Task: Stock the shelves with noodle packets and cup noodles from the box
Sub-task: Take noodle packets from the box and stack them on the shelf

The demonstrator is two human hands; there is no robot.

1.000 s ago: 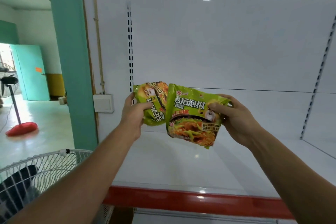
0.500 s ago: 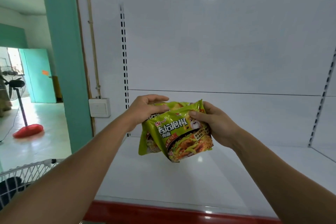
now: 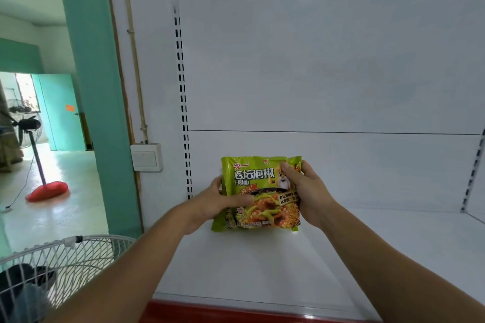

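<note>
Presently, the left hand [image 3: 210, 204] grips the left edge of the green noodle packets [image 3: 258, 186], thumb across the front. The right hand [image 3: 308, 191] holds the upper right corner, thumb on the face. Two packets are noted: the front one is upright with its label outward, and a second shows behind at lower left. They stand toward the left rear of the white shelf [image 3: 262, 265], lower edge at its surface; contact cannot be confirmed. A slotted upright [image 3: 183, 113] rises at the shelf's left rear.
</note>
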